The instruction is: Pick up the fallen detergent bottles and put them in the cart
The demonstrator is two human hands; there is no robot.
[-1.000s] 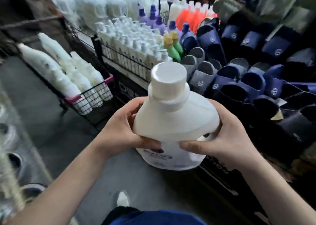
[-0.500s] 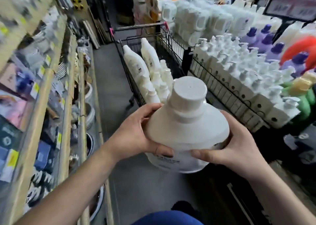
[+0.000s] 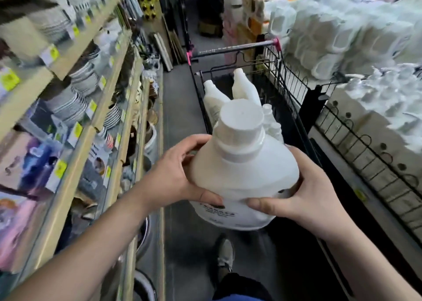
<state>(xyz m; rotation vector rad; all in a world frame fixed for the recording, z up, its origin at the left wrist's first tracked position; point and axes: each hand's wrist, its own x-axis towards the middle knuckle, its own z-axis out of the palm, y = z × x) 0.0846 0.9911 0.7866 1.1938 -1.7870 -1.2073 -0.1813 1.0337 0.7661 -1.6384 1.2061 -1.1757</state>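
Ahead of you, the black wire cart (image 3: 231, 48) with its pink-tipped handle holds several white bottles (image 3: 214, 98), lying tilted with their caps toward the handle end. Your left hand (image 3: 173, 175) curls round one side of the detergent bottle (image 3: 246, 175) and your right hand (image 3: 306, 195) round the other, thumbs pressed on its front. You've got it upright in the air, just short of the cart. It's white and broad-shouldered, with a wide white cap (image 3: 241, 120) and dark print low down.

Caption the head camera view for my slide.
Left hand and right hand hold a white detergent bottle before the cart.
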